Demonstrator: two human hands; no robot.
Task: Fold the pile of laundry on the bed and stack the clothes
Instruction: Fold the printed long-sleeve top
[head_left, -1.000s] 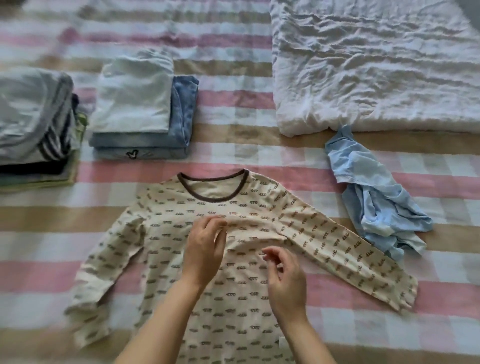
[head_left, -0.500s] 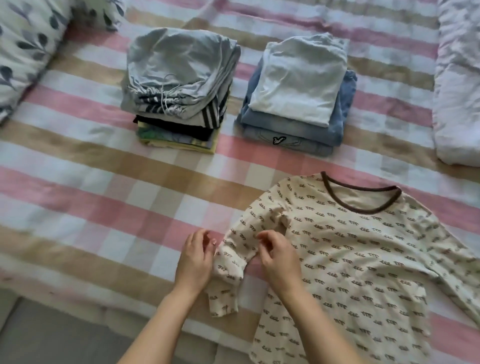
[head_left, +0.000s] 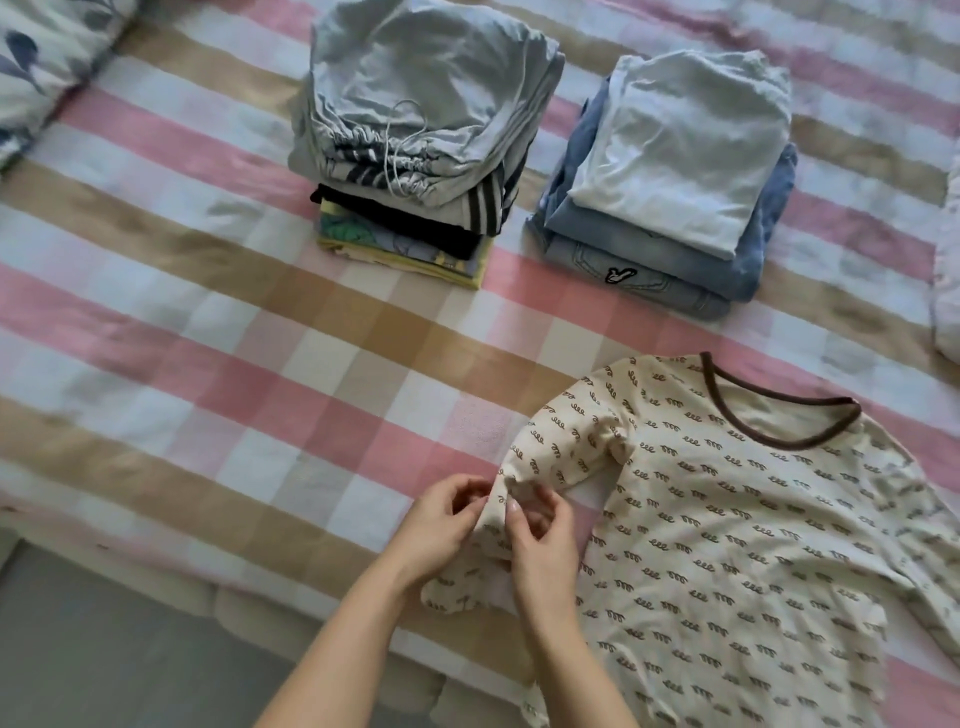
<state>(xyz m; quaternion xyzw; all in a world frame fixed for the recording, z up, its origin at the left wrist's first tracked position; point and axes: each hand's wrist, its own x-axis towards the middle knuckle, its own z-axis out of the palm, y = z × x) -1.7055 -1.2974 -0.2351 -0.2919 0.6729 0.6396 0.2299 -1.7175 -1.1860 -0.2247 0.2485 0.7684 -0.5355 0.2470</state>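
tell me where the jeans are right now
Head view, upper right: the jeans lie folded under a white top, right of the taller stack and beyond the patterned shirt.

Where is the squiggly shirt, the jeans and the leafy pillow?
squiggly shirt (head_left: 727, 519), head view, middle of its chest.
jeans (head_left: 675, 260), head view, folded front edge.
leafy pillow (head_left: 31, 52), head view, its printed corner.

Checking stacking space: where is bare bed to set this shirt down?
The widest bare patch of checked bedspread lies left of the patterned shirt, in front of the drawstring-topped stack. Crowded: only a narrow strip parts that stack from the jeans stack.
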